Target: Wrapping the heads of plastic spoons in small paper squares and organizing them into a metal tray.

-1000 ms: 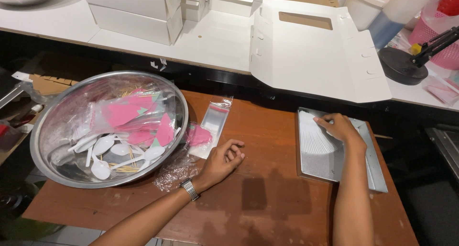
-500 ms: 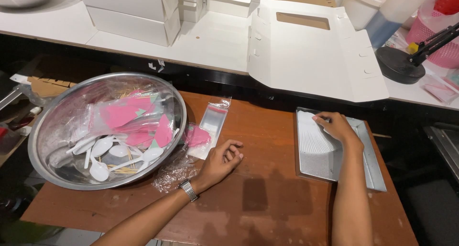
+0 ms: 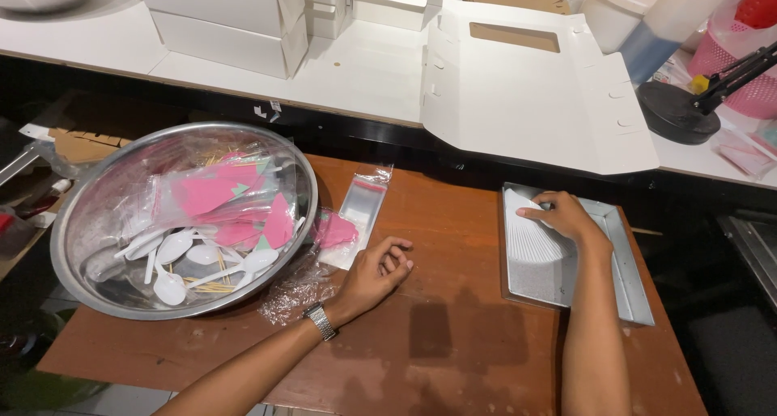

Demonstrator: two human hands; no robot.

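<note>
Our right hand rests inside the metal tray, fingers spread on the fanned white stack, perhaps paper pieces; compared with a moment before it has hardly shifted, so the picking is not finished. Left of the tray, our left hand lies loosely curled, empty, on the brown worktop, beside a clear bag. Farther left is the steel bowl. Behind the tray lies a flat white box.

Under my right fingers: white ribbed fan stack sitting in grey metal tray. Beside my left fingers: clear sleeve, pink napkins and white spoons showing in silver bowl. Brown tabletop lying beneath.
</note>
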